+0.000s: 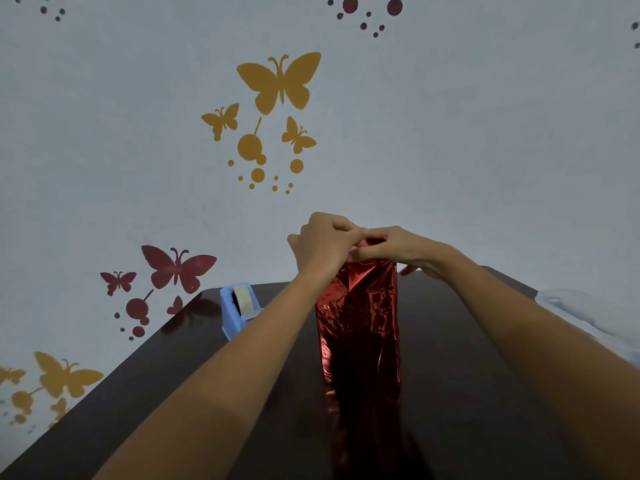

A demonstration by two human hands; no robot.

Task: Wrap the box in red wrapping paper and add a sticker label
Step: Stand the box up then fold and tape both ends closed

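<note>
A: Where are the hands?

B: Both forearms reach forward over the dark glossy tabletop (pixel 467 393). The left hand (pixel 323 242) and right hand (pixel 403 249) meet at the top of the tall upright box wrapped in shiny red foil paper (pixel 358 327), fingers curled shut, pinching the folded paper there.

A: And around them?

B: Left of the left forearm stands a pale blue tape dispenser (pixel 239 311). Beyond the right forearm lies something white, unclear.
</note>
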